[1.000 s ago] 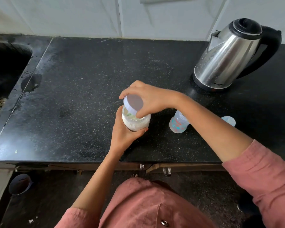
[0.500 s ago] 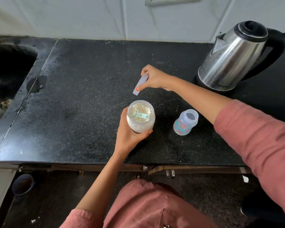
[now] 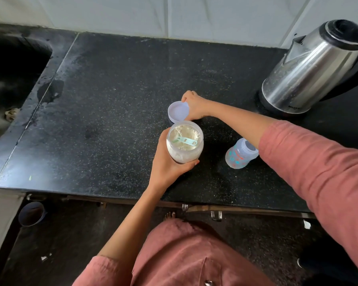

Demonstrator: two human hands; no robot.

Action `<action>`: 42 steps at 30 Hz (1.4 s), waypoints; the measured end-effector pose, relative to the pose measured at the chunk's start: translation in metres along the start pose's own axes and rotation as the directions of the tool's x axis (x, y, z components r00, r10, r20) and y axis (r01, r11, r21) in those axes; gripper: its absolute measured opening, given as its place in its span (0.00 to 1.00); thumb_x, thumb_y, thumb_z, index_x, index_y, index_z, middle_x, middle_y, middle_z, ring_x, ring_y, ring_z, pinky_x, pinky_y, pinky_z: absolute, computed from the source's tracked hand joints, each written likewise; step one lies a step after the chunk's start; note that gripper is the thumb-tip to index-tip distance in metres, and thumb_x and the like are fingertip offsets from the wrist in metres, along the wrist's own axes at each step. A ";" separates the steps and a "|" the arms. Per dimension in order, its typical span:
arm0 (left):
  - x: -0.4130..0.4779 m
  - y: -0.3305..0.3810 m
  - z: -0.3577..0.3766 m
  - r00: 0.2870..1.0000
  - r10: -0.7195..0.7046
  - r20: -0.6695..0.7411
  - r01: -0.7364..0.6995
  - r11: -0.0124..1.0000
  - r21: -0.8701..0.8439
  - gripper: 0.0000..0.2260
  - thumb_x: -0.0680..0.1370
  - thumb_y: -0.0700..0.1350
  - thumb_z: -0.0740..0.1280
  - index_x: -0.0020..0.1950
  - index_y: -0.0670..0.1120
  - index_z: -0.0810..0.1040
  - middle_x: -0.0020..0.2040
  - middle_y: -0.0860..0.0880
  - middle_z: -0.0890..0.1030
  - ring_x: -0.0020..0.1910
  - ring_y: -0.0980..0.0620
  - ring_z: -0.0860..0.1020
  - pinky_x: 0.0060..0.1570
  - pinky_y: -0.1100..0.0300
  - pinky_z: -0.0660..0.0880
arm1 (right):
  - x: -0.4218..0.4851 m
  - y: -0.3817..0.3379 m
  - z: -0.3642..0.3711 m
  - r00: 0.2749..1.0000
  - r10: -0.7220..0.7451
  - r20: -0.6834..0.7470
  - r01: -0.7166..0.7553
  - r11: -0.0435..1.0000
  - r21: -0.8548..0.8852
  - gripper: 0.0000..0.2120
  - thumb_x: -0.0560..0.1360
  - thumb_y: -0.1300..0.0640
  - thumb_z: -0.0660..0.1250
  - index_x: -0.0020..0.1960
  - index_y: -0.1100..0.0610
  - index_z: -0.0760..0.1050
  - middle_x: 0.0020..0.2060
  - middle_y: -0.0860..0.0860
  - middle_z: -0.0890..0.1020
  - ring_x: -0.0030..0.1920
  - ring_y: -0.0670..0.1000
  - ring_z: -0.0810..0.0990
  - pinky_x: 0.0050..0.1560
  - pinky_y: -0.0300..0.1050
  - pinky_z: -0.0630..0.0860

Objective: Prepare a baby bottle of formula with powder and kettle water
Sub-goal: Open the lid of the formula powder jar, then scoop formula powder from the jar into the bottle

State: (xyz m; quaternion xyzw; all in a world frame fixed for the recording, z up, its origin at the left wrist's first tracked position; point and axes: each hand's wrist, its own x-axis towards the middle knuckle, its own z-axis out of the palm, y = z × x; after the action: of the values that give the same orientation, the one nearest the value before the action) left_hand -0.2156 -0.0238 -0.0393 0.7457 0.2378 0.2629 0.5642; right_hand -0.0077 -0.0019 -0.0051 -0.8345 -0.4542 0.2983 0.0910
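Note:
My left hand (image 3: 170, 162) grips a clear jar of pale formula powder (image 3: 184, 141), which is open, with a light green scoop (image 3: 185, 140) lying on the powder. Just behind the jar, my right hand (image 3: 193, 106) holds the jar's white lid (image 3: 178, 111) by its rim, inner side up, low over the black counter. An open baby bottle (image 3: 241, 154) with coloured prints stands to the right of the jar, under my right forearm. A steel kettle (image 3: 310, 67) with a black lid stands at the back right.
The black stone counter (image 3: 112, 120) ends at a front edge near my body. A dark sink (image 3: 10, 75) lies at the far left. White tiles back the counter. A dark cup (image 3: 32, 213) sits on the floor at lower left.
My right hand lifted the lid off the jar, carried it back and lowered it, inner side up, towards the counter behind the jar. The jar stays in my left hand.

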 end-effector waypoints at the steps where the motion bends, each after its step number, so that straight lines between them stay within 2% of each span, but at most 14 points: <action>1: 0.000 0.000 0.000 1.000 0.002 -0.002 -0.002 1.000 -0.005 0.38 0.62 0.38 0.80 0.61 0.59 0.62 0.57 0.66 0.70 0.57 0.70 0.70 0.52 0.76 0.65 | 0.001 0.000 0.002 1.000 -0.008 -0.003 0.008 1.000 -0.020 0.36 0.64 0.56 0.77 0.64 0.59 0.60 0.64 0.56 0.63 0.55 0.52 0.68 0.50 0.43 0.66; 4: -0.001 0.001 0.001 1.000 0.003 -0.005 -0.003 1.000 -0.019 0.37 0.62 0.37 0.79 0.61 0.59 0.63 0.57 0.64 0.70 0.57 0.69 0.70 0.52 0.76 0.65 | 0.003 0.001 0.004 1.000 -0.013 -0.010 0.012 0.998 -0.055 0.37 0.64 0.55 0.77 0.64 0.59 0.60 0.64 0.57 0.63 0.62 0.56 0.68 0.54 0.46 0.67; 8: 0.000 0.001 0.000 1.000 0.007 -0.005 -0.007 1.000 -0.016 0.38 0.62 0.38 0.79 0.61 0.60 0.62 0.58 0.65 0.70 0.58 0.68 0.70 0.53 0.76 0.65 | -0.008 0.000 -0.006 1.000 0.011 0.002 -0.011 0.997 -0.070 0.45 0.63 0.54 0.78 0.71 0.58 0.55 0.70 0.58 0.60 0.68 0.58 0.64 0.66 0.52 0.66; 10: -0.001 0.001 0.000 1.000 0.006 -0.001 -0.006 1.000 -0.015 0.38 0.62 0.40 0.79 0.61 0.61 0.62 0.59 0.65 0.70 0.58 0.69 0.70 0.53 0.76 0.65 | -0.023 -0.003 -0.020 0.998 0.006 -0.062 -0.007 1.000 -0.015 0.42 0.64 0.56 0.77 0.71 0.58 0.57 0.69 0.57 0.63 0.68 0.56 0.66 0.65 0.50 0.67; 13: -0.001 0.001 0.000 1.000 -0.001 -0.001 0.001 1.000 -0.016 0.37 0.62 0.41 0.79 0.61 0.61 0.62 0.59 0.63 0.70 0.59 0.68 0.70 0.53 0.76 0.65 | -0.059 -0.013 -0.043 0.973 0.003 -0.230 0.019 0.995 0.093 0.26 0.68 0.59 0.73 0.64 0.59 0.68 0.60 0.55 0.75 0.55 0.52 0.75 0.52 0.43 0.72; 15: -0.001 0.001 0.000 1.000 0.000 -0.003 0.000 1.000 -0.014 0.37 0.62 0.41 0.79 0.61 0.61 0.62 0.59 0.62 0.70 0.59 0.68 0.70 0.53 0.76 0.65 | -0.088 -0.020 -0.054 0.949 0.010 -0.315 0.050 0.982 0.180 0.16 0.70 0.60 0.72 0.57 0.59 0.74 0.50 0.52 0.79 0.45 0.47 0.76 0.46 0.40 0.74; 18: -0.001 0.002 0.001 1.000 -0.005 -0.005 0.005 1.000 -0.019 0.37 0.62 0.41 0.79 0.61 0.61 0.62 0.59 0.62 0.70 0.59 0.68 0.70 0.53 0.76 0.65 | -0.132 -0.030 -0.055 0.962 0.006 -0.273 0.077 0.954 0.290 0.08 0.69 0.60 0.72 0.48 0.57 0.79 0.37 0.45 0.79 0.34 0.42 0.75 0.37 0.35 0.74; 22: -0.001 0.003 0.001 1.000 -0.008 -0.002 0.008 0.999 -0.036 0.36 0.62 0.42 0.78 0.61 0.61 0.63 0.59 0.60 0.71 0.58 0.66 0.71 0.53 0.75 0.66 | -0.162 -0.040 -0.033 0.977 -0.024 -0.211 0.065 0.980 0.189 0.04 0.71 0.56 0.71 0.45 0.54 0.81 0.32 0.41 0.77 0.29 0.37 0.73 0.32 0.30 0.69; 24: -0.002 0.004 0.001 1.000 -0.017 -0.001 0.017 0.999 -0.049 0.36 0.62 0.41 0.78 0.61 0.60 0.63 0.59 0.59 0.72 0.58 0.65 0.72 0.52 0.74 0.67 | -0.164 -0.043 -0.019 0.972 -0.026 -0.233 0.053 0.993 0.110 0.06 0.72 0.55 0.68 0.48 0.53 0.81 0.35 0.43 0.79 0.33 0.39 0.74 0.37 0.36 0.68; 26: -0.002 0.003 0.001 1.000 -0.026 0.004 0.026 0.997 -0.066 0.38 0.62 0.39 0.79 0.62 0.59 0.62 0.60 0.58 0.73 0.58 0.63 0.73 0.53 0.72 0.69 | -0.163 -0.048 -0.008 0.970 -0.021 -0.241 0.026 0.999 0.019 0.09 0.74 0.53 0.66 0.53 0.53 0.79 0.47 0.49 0.81 0.45 0.47 0.77 0.42 0.42 0.69; 28: -0.003 0.005 0.002 0.999 -0.031 0.006 0.032 0.997 -0.076 0.38 0.63 0.37 0.79 0.63 0.59 0.62 0.59 0.58 0.73 0.58 0.62 0.74 0.52 0.71 0.70 | -0.161 -0.053 -0.002 0.970 -0.010 -0.241 -0.005 0.998 -0.061 0.12 0.74 0.51 0.65 0.55 0.54 0.77 0.52 0.51 0.80 0.52 0.52 0.78 0.43 0.43 0.69; 34: -0.002 0.008 0.003 0.999 -0.037 -0.002 0.036 0.994 -0.100 0.37 0.63 0.34 0.78 0.61 0.58 0.63 0.57 0.57 0.74 0.55 0.64 0.75 0.49 0.72 0.70 | -0.154 -0.065 0.005 0.974 0.010 -0.227 -0.071 0.963 -0.260 0.15 0.76 0.53 0.64 0.61 0.57 0.72 0.56 0.56 0.77 0.55 0.57 0.78 0.46 0.46 0.68; 38: -0.002 0.006 0.003 0.999 -0.045 -0.002 0.045 0.994 -0.097 0.37 0.63 0.35 0.79 0.61 0.58 0.63 0.58 0.56 0.74 0.56 0.63 0.74 0.50 0.71 0.71 | -0.152 -0.066 0.007 0.964 0.018 -0.266 -0.091 0.960 -0.265 0.14 0.76 0.55 0.64 0.60 0.57 0.73 0.56 0.55 0.78 0.55 0.56 0.78 0.44 0.45 0.66; 42: -0.002 0.003 0.002 0.999 -0.054 -0.003 0.054 0.996 -0.078 0.38 0.63 0.38 0.80 0.63 0.59 0.62 0.61 0.54 0.74 0.58 0.60 0.74 0.54 0.66 0.72 | -0.152 -0.062 0.008 0.946 0.029 -0.324 -0.096 0.977 -0.193 0.10 0.75 0.60 0.63 0.55 0.56 0.77 0.52 0.54 0.81 0.51 0.55 0.79 0.44 0.46 0.71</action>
State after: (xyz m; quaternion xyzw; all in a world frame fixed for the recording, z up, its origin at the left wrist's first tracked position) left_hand -0.2155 -0.0277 -0.0377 0.7159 0.2489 0.2584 0.5990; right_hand -0.1180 -0.0905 0.0778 -0.8906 -0.4352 0.1135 0.0669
